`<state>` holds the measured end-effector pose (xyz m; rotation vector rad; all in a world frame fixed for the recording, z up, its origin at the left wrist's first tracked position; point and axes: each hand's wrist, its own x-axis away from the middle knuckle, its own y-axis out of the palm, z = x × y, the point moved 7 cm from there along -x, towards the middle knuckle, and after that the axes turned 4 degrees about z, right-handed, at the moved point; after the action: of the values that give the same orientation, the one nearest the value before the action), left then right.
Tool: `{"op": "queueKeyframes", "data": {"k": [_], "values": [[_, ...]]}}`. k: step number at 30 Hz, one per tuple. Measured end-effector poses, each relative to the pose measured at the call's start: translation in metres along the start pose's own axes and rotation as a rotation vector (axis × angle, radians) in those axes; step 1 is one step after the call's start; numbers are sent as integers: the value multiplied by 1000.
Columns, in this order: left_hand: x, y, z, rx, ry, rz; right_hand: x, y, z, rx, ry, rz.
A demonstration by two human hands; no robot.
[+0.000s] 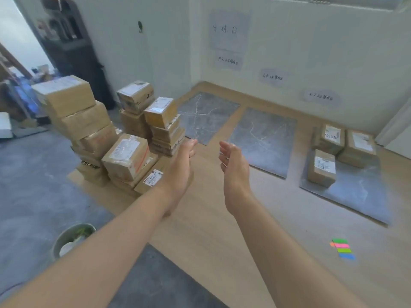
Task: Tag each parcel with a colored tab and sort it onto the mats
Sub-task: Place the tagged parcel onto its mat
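Note:
Several brown cardboard parcels (126,156) stand stacked at the left on the wooden floor. Three grey marble-patterned mats lie along the wall: the left mat (206,114) and the middle mat (264,138) are bare, and the right mat (355,196) holds three parcels (322,167). A pad of colored tabs (342,248) lies on the floor at the lower right. My left hand (182,167) and my right hand (233,167) are stretched forward with straight fingers, palms facing each other, holding nothing. The left hand hovers beside the flat parcel (152,178) at the stack's front.
Paper labels (229,61) hang on the white wall above the mats. A round bin (73,238) stands at the lower left on grey floor. A dark cabinet (73,52) rises behind the stacks. A white door edge (395,127) is at the far right.

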<state>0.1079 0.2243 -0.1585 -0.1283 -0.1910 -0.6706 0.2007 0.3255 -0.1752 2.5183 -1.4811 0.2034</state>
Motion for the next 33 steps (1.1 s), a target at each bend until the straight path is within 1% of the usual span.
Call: {"op": "queueKeyframes", "data": {"k": [6,13,17,20,22,24,26,30,33], "values": [[-9,-64,-47,-8,-76,122,-1,42,52,58,100,-57],[-48,-130,-95,-26,-113,178,-12,88,111,138,185,-75],[-82,-165,-141,-49,-166,197,-26,105,159,155,264,1],[-103,-185,-181,-72,-230,168,-39,114,194,157,304,55],[-114,-196,-199,-98,-237,141,-40,126,211,167,344,102],[-124,-207,-210,-113,-240,130,-42,139,229,204,356,139],[-131,-218,-218,-154,-207,122,-45,147,249,203,356,173],[-134,-225,-222,-251,-106,75,-43,155,257,216,352,229],[-129,-223,-225,-250,-53,40,-43,156,266,218,374,274]]}}
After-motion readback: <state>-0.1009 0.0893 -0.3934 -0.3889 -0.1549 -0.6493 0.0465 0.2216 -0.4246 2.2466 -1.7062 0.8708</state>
